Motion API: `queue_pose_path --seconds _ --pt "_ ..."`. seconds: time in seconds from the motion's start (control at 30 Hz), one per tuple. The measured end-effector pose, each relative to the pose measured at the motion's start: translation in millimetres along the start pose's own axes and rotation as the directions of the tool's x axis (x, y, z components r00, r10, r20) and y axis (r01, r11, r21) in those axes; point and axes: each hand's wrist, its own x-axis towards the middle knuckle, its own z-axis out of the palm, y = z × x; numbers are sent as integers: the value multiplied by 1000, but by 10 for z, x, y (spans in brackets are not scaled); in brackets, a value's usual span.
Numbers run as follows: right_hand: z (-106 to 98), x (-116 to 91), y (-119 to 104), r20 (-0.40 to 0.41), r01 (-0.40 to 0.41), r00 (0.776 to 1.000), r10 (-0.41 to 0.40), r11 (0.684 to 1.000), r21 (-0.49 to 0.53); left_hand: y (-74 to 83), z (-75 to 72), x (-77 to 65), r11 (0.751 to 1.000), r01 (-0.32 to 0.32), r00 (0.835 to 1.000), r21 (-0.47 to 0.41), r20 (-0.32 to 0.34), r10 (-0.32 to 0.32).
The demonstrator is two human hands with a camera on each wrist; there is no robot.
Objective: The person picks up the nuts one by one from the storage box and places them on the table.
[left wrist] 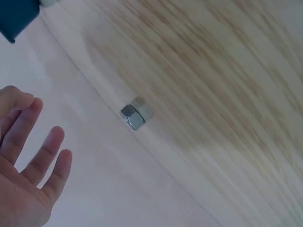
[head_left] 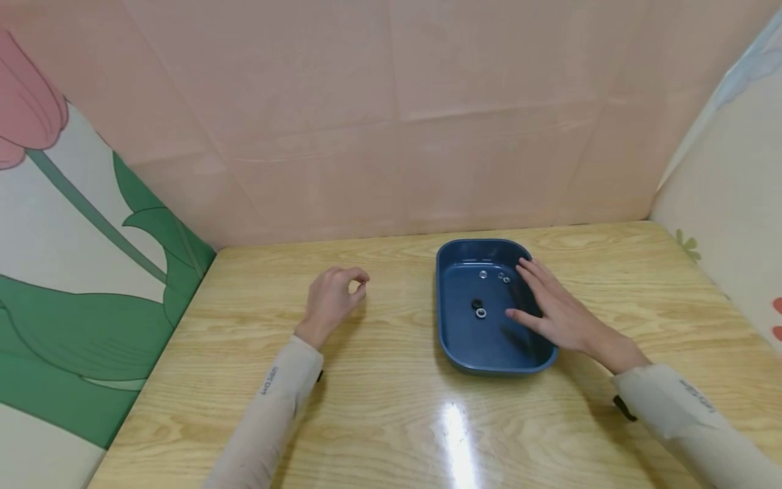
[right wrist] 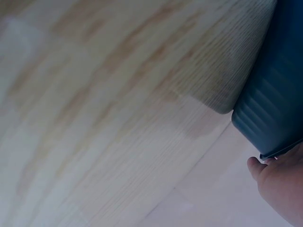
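Over the wooden table, left of the blue tray (head_left: pixel 449 363), my left hand (head_left: pixel 330 302) brings thumb and index fingertips together; whether a small thing sits between them does not show. A metal hex nut (left wrist: pixel 132 117) stands on the table near that hand in the left wrist view; the head view does not show it. My right hand (head_left: pixel 559 316) lies over the tray's right rim, fingers and thumb spread and fairly straight. Inside the tray lie a black ring-shaped piece (head_left: pixel 477 303), a silver ring-shaped piece (head_left: pixel 480 313) and several small metal pieces (head_left: pixel 483 274) toward the back.
A pink sheet (head_left: pixel 391 136) covers the wall behind the table (head_left: pixel 391 421). Panels with printed plants (head_left: pixel 73 326) stand at both sides. Table surface extends in front of the tray and on either side of it.
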Motion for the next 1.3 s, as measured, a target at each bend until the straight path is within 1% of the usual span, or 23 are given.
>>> queue_pose_path --seconds 0.23,0.5,0.63,0.73,0.93,1.07,1.13,1.2,1.3 --pt "-1 2 -11 7 -5 1000 5 1000 -4 -97 -44 -20 999 9 1000 48 -12 -8" --pt "1 5 -22 5 -5 1000 5 1000 0 -219 -130 -83 997 34 999 67 -22 -33" --pt "6 13 -26 7 1 1000 -1 1000 -1 -291 -182 -124 996 46 999 73 -15 -45" --pt "7 18 -23 4 8 1000 -8 1000 0 -347 -222 -161 995 67 998 74 -6 -67" --pt "-3 19 -15 4 12 1000 -12 1000 0 -457 -274 -220 991 92 996 100 5 -93" --pt "-6 24 -17 9 10 1000 -10 1000 -2 -524 -283 -247 987 111 993 116 25 -115" --pt "-5 20 -18 9 9 1000 -9 1000 -4 -549 -288 -257 984 135 989 121 47 -141" --pt "-4 13 -19 6 11 1000 -11 1000 -3 -573 -291 -267 980 159 983 124 72 -168" --pt "-3 6 -20 0 14 1000 -14 1000 0 -598 -293 -277 972 203 968 122 122 -217"
